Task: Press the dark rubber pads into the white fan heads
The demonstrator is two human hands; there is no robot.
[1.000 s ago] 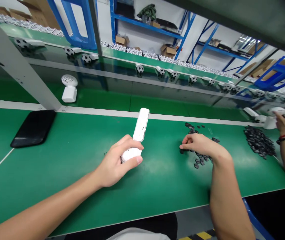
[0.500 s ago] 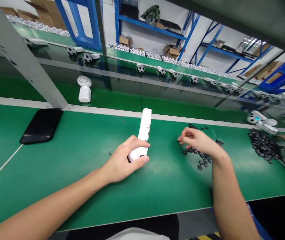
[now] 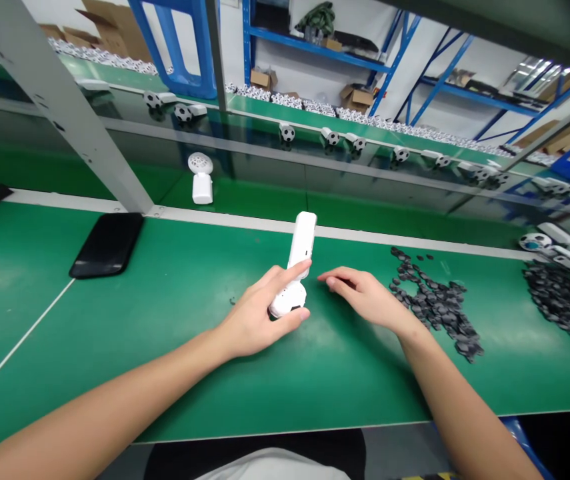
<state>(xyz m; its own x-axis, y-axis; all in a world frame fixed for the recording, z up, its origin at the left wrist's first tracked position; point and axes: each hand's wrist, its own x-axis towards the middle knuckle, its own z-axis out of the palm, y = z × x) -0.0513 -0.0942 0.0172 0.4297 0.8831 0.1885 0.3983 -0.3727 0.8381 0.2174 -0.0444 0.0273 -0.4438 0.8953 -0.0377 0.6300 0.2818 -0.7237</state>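
Observation:
My left hand point(image 3: 259, 313) grips the lower end of a long white plastic housing point(image 3: 301, 243), which points up and away from me over the green bench mat. My right hand point(image 3: 359, 293) holds nothing. It hovers open just right of the housing, fingertips close to it but apart. To the right of that hand lies a loose scatter of small black pieces point(image 3: 432, 303). A denser heap of similar black pieces point(image 3: 559, 299) sits further right.
A black flat pad point(image 3: 107, 245) lies at the bench's far left. White units with soccer-ball-patterned heads point(image 3: 535, 241) lie at far right beside a co-worker's hand. A white rail and a glass panel bound the bench's far side, with a grey upright at left.
My right hand has moved left, away from the black pieces and toward the white housing. The view has shifted, and the co-worker's hand has withdrawn to the right edge.

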